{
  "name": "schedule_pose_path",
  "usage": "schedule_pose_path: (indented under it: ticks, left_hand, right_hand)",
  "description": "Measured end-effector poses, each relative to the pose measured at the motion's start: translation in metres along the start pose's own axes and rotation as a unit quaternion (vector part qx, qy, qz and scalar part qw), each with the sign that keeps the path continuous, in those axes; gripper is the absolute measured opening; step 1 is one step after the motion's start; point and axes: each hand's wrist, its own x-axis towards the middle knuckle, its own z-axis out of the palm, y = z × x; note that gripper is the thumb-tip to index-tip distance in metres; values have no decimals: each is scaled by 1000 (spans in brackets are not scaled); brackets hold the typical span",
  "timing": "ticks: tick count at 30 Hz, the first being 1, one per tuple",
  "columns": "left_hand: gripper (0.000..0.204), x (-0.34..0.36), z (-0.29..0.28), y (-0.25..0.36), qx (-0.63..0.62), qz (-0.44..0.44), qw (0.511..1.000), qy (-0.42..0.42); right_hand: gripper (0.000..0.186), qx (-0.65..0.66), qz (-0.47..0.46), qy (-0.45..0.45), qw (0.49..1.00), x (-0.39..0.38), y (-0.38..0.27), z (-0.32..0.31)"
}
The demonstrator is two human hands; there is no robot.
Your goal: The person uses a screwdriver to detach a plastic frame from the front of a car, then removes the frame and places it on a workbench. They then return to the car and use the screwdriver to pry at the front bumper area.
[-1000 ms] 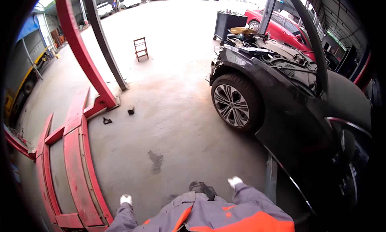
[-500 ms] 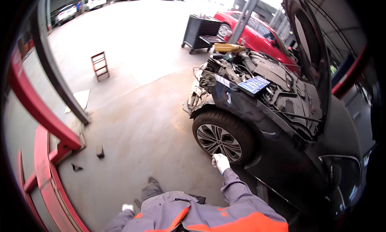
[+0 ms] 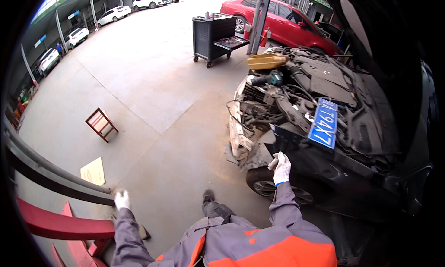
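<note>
My right hand [image 3: 281, 169], in a white knit glove, is raised in front of the dark car's fender [image 3: 308, 160], above the front wheel [image 3: 264, 188]. Its fingers are curled in; whatever they may hold is hidden. Out to the left, my left hand [image 3: 122, 200], gloved too, hangs beside the foot of a grey post, its fingers too smeared to read. A blue licence plate [image 3: 323, 123] lies across the fender edge and engine bay. Farther forward, a green and black power tool [image 3: 273, 78] rests on the car's stripped front, near a yellow tray-like piece [image 3: 267, 61].
A black wheeled tool cart [image 3: 208, 40] with an open side tray stands ahead, before a red car [image 3: 282, 24]. A small wooden stool [image 3: 102, 124] and a flat tan board [image 3: 93, 171] are on the floor at left. Red lift arms [image 3: 65, 220] lie at lower left.
My view has swung and moved forward, so the engine bay and cart look nearer. My left hand has come up and out to the left; the right has risen from wheel to fender.
</note>
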Motion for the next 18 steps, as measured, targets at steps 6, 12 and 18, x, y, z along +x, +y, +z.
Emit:
schedule_pose_path:
  ticks: [6, 12, 18]
  left_hand:
    - [51, -87, 76, -35, 187, -255, 904, -289]
    - [45, -8, 183, 16, 139, -326, 834, -422]
    - [42, 195, 317, 33, 114, -296, 834, -451]
  right_hand:
    - [28, 23, 70, -83, 994, 115, 45, 242]
    - [19, -138, 15, -192, 971, 229, 26, 343]
    - [22, -225, 208, -85, 948, 305, 126, 350]
